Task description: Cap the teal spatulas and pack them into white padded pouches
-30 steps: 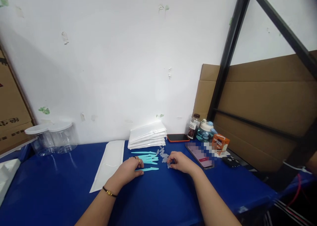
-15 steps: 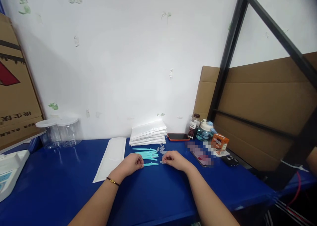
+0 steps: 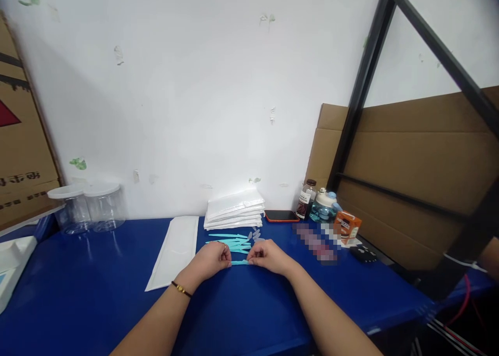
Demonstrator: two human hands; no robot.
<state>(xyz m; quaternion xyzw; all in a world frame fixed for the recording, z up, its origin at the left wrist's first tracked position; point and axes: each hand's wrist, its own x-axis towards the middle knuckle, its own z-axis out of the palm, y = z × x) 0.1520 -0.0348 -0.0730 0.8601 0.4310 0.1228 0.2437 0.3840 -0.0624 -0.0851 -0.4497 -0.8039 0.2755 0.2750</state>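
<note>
Lower centre: teal stick [image 3: 239,262], one, ends pinched by left hand [image 3: 212,258] and right hand [image 3: 270,256]; possible fault: bending, from uneven push by either hand

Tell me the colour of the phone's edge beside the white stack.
Orange-red, around the phone; clearest in the head view.
</note>
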